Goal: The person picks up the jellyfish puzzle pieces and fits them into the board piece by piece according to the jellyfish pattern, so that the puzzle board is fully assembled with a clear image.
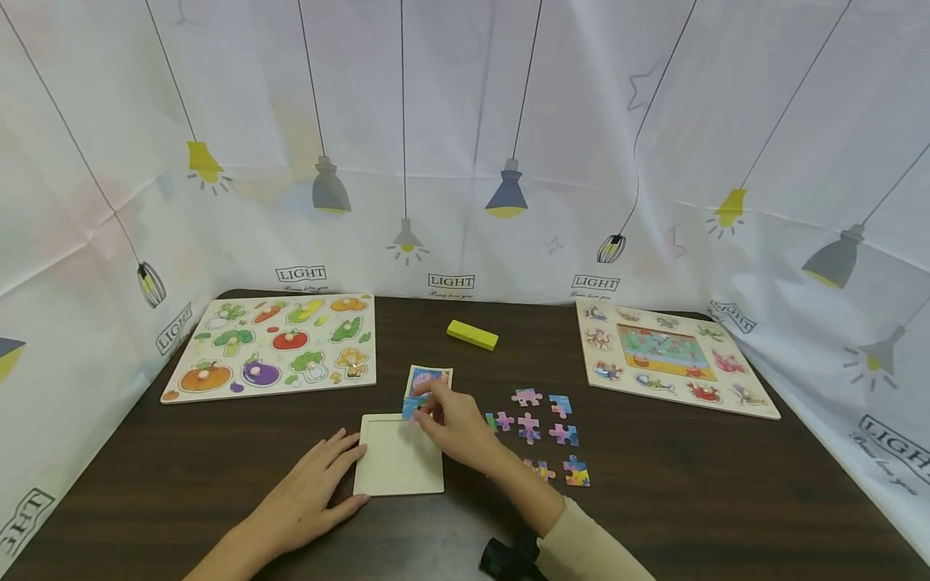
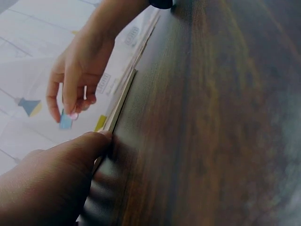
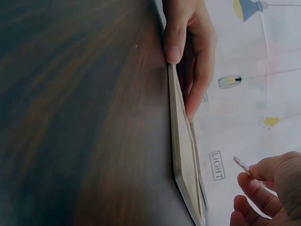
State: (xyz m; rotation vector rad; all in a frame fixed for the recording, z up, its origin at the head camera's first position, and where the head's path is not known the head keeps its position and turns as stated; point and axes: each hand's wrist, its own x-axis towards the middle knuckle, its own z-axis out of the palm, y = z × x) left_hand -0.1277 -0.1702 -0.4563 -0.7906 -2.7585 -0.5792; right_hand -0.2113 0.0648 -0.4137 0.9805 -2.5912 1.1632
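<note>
A square wooden puzzle tray [image 1: 400,466] with a raised rim lies bare on the dark table. At its left side rests my left hand [image 1: 308,488], fingers spread and thumb by the near corner, touching the edge. My right hand [image 1: 458,424] pinches a blue and pink jigsaw piece [image 2: 66,121] between thumb and fingertips. The right wrist view shows that piece edge-on [image 3: 242,165], raised above the tray. Behind the tray lies a small picture card [image 1: 439,374], partly covered by the right hand. Several loose jigsaw pieces [image 1: 529,428] lie to the right, some hidden by the right forearm.
A vegetable puzzle board [image 1: 250,323] lies at the back left and a sea-animal board [image 1: 603,323] at the back right. Between them sits a yellow block [image 1: 472,335]. A black object [image 1: 501,558] is near the right sleeve. Printed cloth [image 1: 450,121] hangs around the table.
</note>
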